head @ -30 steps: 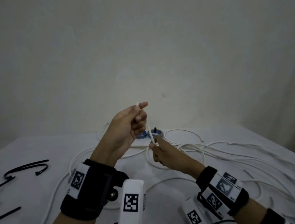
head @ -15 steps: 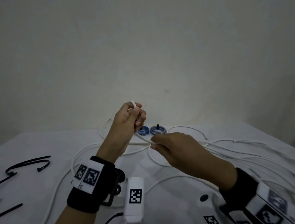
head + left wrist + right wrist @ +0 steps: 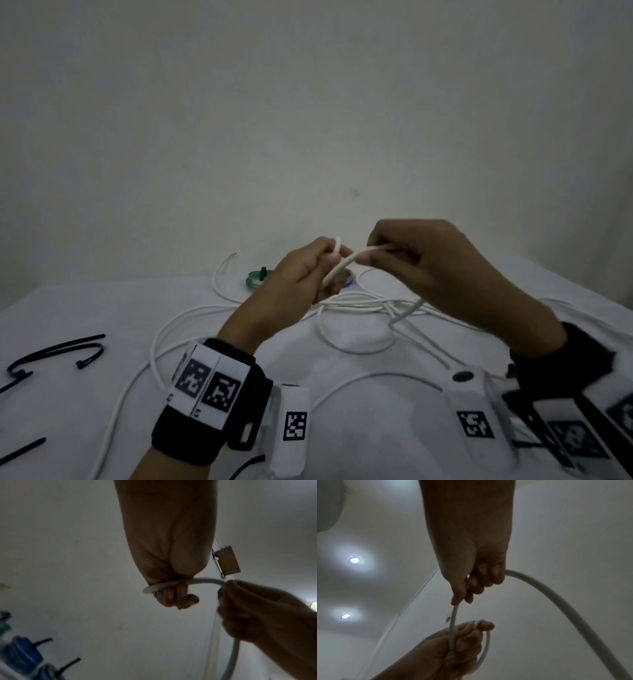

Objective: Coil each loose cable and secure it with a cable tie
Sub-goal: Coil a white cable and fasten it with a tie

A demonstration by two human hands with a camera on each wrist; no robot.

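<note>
No readable text, only coded squares.
No words, brands or numbers could be read; the wristbands (image 3: 209,383) and the white camera housings (image 3: 295,426) beside them carried black-and-white square marker patterns, and those to the right of the wristbands were too blurred to make out.
</note>
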